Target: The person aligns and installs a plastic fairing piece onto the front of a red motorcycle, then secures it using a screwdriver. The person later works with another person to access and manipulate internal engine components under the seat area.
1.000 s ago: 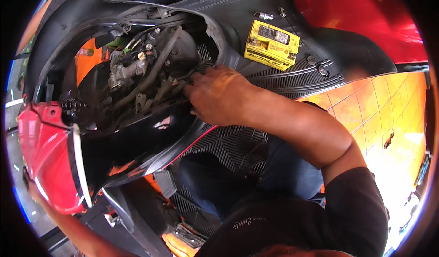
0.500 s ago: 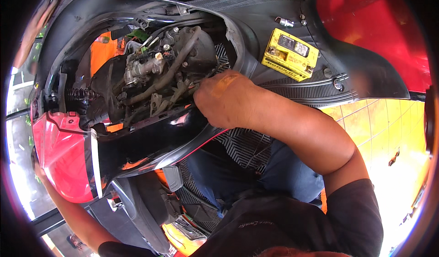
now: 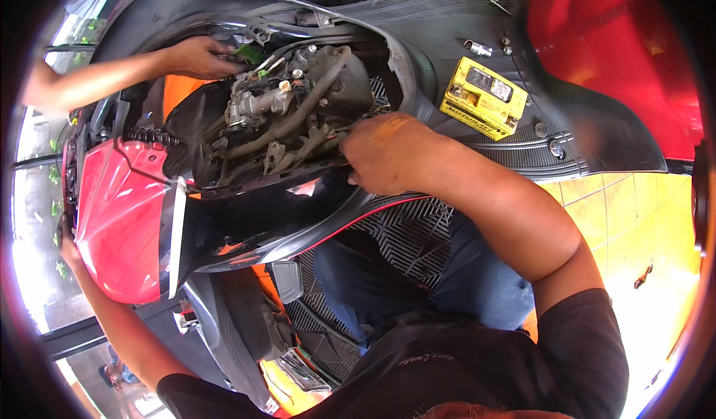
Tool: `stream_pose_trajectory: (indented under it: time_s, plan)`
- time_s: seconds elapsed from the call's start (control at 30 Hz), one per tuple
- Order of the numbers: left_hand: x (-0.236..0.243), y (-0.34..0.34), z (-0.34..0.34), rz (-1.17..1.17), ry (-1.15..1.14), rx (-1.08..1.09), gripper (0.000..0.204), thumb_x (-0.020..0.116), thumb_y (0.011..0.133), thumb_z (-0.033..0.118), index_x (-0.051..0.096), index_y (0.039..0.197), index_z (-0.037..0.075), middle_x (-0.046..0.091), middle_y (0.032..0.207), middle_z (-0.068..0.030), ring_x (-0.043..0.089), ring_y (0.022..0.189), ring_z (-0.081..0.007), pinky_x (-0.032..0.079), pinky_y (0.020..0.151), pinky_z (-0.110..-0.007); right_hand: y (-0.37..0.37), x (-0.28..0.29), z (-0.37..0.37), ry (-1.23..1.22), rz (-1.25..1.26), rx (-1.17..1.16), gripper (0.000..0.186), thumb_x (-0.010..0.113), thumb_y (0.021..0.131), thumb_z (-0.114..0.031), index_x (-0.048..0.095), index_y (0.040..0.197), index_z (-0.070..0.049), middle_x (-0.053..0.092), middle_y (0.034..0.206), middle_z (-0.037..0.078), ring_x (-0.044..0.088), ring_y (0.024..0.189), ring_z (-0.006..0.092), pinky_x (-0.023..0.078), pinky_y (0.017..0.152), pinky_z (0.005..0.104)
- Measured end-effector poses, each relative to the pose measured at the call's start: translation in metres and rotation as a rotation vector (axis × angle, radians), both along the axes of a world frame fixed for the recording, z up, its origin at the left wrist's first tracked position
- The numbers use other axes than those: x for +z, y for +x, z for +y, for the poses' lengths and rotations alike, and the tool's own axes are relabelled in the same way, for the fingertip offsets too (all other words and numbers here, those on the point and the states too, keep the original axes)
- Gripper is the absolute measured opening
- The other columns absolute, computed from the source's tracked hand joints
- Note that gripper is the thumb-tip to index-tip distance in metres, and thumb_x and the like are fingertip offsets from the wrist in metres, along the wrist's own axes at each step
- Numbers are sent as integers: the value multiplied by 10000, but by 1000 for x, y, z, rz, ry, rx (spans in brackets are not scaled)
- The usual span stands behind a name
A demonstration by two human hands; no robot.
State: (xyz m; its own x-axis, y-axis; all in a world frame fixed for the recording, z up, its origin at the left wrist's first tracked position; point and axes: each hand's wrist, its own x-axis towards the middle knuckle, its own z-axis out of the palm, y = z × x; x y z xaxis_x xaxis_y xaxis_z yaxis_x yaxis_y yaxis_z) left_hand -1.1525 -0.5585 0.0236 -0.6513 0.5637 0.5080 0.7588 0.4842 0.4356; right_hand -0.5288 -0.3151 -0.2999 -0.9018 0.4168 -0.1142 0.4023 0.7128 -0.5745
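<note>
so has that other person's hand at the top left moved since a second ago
Yes. The co-worker's hand was not in view earlier; it has come in from the left edge and now reaches the green connector above the exposed engine.

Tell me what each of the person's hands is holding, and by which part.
The right hand grips the rim of the black body panel beside the exposed engine. The left hand clasps the outer edge of the red panel.

Red body panel, yellow battery, black ribbed footboard, orange floor tiles.
</note>
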Motion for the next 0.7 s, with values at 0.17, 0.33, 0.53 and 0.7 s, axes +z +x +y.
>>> stream_pose_trajectory:
  time_s: [0.17,0.33,0.53,0.7]
  plan:
    - [-2,-2,0,-2,-3,-3,476,542,953,362,607,1228,-21,634,1188,-122,583,1079,-207,432,964,-313,2,-3,3,22,29,5,367,681,810,-305,683,969,26,662,1017,231,637,1000,378,508,877,442]
    - [-6,-7,0,-6,-6,-9,479,547,952,367,609,1223,-22,638,1179,-120,585,1072,-203,433,960,-311,1,-5,5,18,27,-2,376,703,796,-300,693,971,33,665,1035,238,650,984,376,521,867,435]
    - [-6,-16,-2,-6,-11,-24,482,553,950,373,612,1218,-23,644,1169,-118,588,1063,-198,433,955,-307,3,4,4,7,10,-37,411,682,814,-335,665,1048,2,653,1033,219,600,1063,370,475,934,436]
    - [-7,-21,-2,-8,-12,-42,485,557,949,378,615,1214,-24,648,1160,-115,590,1056,-193,434,950,-305,-7,15,25,-5,368,-289,354,638,838,-323,685,1077,-66,653,1076,224,621,1042,371,495,915,434]
